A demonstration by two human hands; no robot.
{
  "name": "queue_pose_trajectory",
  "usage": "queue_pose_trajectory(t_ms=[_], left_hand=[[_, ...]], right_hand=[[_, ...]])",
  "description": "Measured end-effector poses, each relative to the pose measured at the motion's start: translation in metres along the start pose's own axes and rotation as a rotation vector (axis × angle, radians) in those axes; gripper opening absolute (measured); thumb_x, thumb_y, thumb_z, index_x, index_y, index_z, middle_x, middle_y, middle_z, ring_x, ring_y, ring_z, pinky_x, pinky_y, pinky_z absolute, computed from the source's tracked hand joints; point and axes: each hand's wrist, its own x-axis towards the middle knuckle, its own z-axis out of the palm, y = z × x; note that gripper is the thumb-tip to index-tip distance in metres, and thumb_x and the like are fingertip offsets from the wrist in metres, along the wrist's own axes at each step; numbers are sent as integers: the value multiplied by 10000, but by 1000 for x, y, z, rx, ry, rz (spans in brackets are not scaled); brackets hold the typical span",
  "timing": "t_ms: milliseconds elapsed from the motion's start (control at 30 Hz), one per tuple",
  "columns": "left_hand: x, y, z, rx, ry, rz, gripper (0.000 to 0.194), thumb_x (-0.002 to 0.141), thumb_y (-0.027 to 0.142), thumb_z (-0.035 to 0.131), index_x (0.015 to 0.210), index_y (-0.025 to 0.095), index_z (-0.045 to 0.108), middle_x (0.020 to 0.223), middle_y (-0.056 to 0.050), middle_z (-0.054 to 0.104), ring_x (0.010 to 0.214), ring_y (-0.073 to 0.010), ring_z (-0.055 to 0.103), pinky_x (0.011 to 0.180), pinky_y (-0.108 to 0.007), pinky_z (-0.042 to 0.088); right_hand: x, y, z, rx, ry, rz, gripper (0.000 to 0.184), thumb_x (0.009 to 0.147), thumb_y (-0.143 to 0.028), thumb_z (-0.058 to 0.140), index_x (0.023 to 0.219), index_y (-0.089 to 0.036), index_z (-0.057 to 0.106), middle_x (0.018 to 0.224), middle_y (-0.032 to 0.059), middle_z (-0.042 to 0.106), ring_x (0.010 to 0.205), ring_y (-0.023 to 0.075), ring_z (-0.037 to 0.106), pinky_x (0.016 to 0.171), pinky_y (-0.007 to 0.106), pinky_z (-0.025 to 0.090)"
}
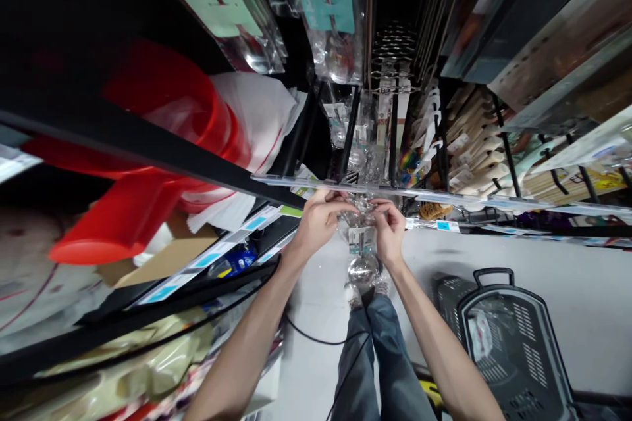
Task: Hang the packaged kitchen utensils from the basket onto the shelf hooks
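Note:
Both my hands are raised to the front edge of a shop shelf (444,197). My left hand (318,220) and my right hand (390,230) are closed on the top of a clear plastic packet (360,237) with a white label; a shiny metal utensil (363,271) hangs down inside it. The packet sits between the two hands, just below the shelf rail and the hooks above it.
Racks of packaged kitchen utensils (336,26) and wooden spatulas (474,138) hang above. Red plastic tubs (162,112) fill the shelf to the left. A grey shopping basket (513,335) stands on the pale floor at the right. My jeans-clad legs (375,355) are below.

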Motion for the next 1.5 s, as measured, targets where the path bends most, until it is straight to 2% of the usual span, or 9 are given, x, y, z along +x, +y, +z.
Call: queue_pose_trajectory(t_ms=[133,233,433,533,700,867,1167,1333,1500], left_hand=[[3,0,-7,84,39,-59,538,750,-65,436,824,257,860,1055,-61,691,1010,-198,674,920,-311,578],[7,2,-12,112,66,-87,513,745,-47,452,802,258,860,1092,-61,721,1023,-219,679,926,-329,569],[11,6,-16,-5,225,-67,482,793,-20,477,792,282,853,1045,-24,774,913,-191,699,806,-308,587],[9,1,-11,-127,338,-85,391,861,49,542,743,270,842,931,-26,789,843,-176,716,763,-295,590],[7,-12,3,-245,523,-155,284,834,98,639,644,239,798,749,-20,776,745,-174,728,763,-309,599],[10,-11,12,-262,680,-106,272,828,106,647,606,226,746,709,-15,762,714,-173,729,804,-341,600],[21,-3,30,-277,902,-217,342,809,197,721,627,230,433,660,14,690,685,-155,726,636,-239,540],[17,-20,37,-239,963,-293,321,818,255,708,643,236,440,692,16,690,688,-151,711,710,-280,572],[-5,-44,26,-225,1063,-446,272,737,265,788,702,212,524,601,72,597,624,-124,667,680,-253,561]], right_hand=[[-3,-8,7,23,-97,-47,135,901,-265,606,868,-217,727,1049,66,717,1012,221,672,893,358,534],[-2,-15,16,-25,-109,-106,148,816,-304,796,929,-220,750,1055,71,728,1054,237,682,946,372,542],[13,-20,27,-153,-33,-99,171,790,-352,823,876,-207,794,877,64,776,805,210,696,714,320,558],[19,-24,26,-171,-9,-103,210,765,-396,830,852,-207,799,849,66,785,755,216,696,664,325,561],[33,-39,31,-143,-113,-223,104,827,-330,772,847,-229,784,824,52,769,904,253,716,828,378,593],[52,-44,40,-178,-130,-333,80,859,-303,726,867,-230,757,943,67,768,947,238,708,912,392,582],[80,-28,53,-216,-143,-262,88,880,-333,688,938,-267,683,1004,45,736,995,234,687,949,368,571],[87,-30,52,-299,-141,-265,269,911,-330,650,1175,-287,632,1168,64,709,1131,248,656,1102,428,508],[100,-25,54,-357,-137,-324,159,957,-284,617,1107,-289,671,1168,44,707,1149,245,641,1086,435,504]])
